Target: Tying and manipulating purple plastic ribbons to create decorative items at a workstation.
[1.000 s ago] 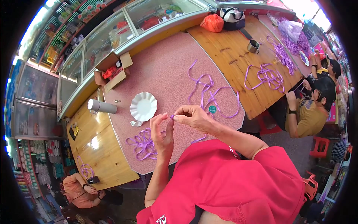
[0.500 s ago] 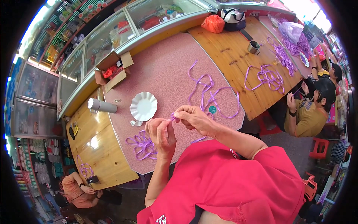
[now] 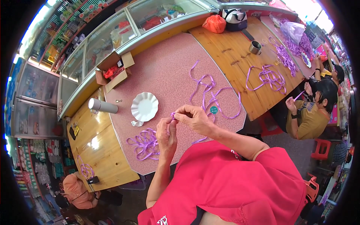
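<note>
Both of my hands meet above the near part of the pink speckled table. My right hand (image 3: 194, 119) pinches a small bunched bit of purple ribbon (image 3: 173, 114) between thumb and fingertips. My left hand (image 3: 166, 134) is closed close under it, fingertips at the same ribbon. To the left of my left hand lies a looped pile of purple ribbon (image 3: 142, 145). Beyond my right hand, a longer loose purple ribbon (image 3: 205, 88) trails over the table, with a round green tag (image 3: 213, 110) near it.
A white scalloped plate (image 3: 144, 107), a grey-white flask (image 3: 103, 106) and an open cardboard box (image 3: 119, 77) stand on the pink table (image 3: 161, 56). On the right wooden table (image 3: 225, 48) are a metal mug (image 3: 255, 47) and more ribbon. Other people sit at both sides.
My left hand has shifted slightly right, closer to my right hand, and its fingers have straightened upward. At the right, a co-worker now holds up a stretch of purple ribbon.
</note>
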A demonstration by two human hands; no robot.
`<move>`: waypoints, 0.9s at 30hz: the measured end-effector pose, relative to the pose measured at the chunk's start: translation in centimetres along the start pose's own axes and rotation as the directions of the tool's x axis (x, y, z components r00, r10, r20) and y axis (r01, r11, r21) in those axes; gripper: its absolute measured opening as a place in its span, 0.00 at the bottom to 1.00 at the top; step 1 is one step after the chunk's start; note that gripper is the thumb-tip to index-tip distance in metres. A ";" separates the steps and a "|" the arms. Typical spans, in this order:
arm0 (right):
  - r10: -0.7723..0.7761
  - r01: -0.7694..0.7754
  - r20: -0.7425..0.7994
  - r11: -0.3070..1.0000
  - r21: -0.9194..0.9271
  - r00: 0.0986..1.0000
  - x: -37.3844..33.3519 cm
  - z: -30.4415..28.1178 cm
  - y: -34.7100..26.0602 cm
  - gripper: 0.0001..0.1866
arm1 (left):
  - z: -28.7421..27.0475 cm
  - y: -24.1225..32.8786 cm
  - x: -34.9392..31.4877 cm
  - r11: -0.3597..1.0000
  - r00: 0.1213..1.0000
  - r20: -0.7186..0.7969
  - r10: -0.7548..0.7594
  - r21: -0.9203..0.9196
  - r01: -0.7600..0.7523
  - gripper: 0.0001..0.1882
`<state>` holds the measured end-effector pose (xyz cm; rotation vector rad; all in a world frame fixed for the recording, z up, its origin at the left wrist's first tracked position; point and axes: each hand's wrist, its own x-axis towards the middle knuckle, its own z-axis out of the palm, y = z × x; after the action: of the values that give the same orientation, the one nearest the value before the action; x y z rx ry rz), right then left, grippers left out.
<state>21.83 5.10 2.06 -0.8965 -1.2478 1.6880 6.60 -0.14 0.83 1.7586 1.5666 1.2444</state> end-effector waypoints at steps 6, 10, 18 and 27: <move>-0.023 0.026 0.028 0.991 -0.132 0.999 0.5 -1.8 -0.4 0.10 | -2.1 0.3 0.3 0.803 0.965 0.052 -0.258 -0.544 0.244 0.09; 0.026 0.021 0.168 0.962 -0.273 0.985 1.4 -3.6 0.3 0.13 | -3.0 1.3 0.3 0.842 0.947 0.144 -0.286 -0.435 0.321 0.10; 0.017 -0.011 0.334 1.000 -0.018 0.942 0.6 -1.0 -1.7 0.13 | -3.8 1.9 1.0 0.926 0.939 0.227 -0.259 -0.218 0.308 0.11; -0.154 0.229 0.227 0.905 -0.358 0.962 0.8 -1.3 -1.9 0.07 | -2.2 1.2 1.2 0.854 0.948 0.188 -0.258 -0.414 0.315 0.24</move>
<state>23.11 6.60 3.56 -0.8104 -1.7819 1.4226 5.29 0.27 3.24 1.2384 1.2892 1.1955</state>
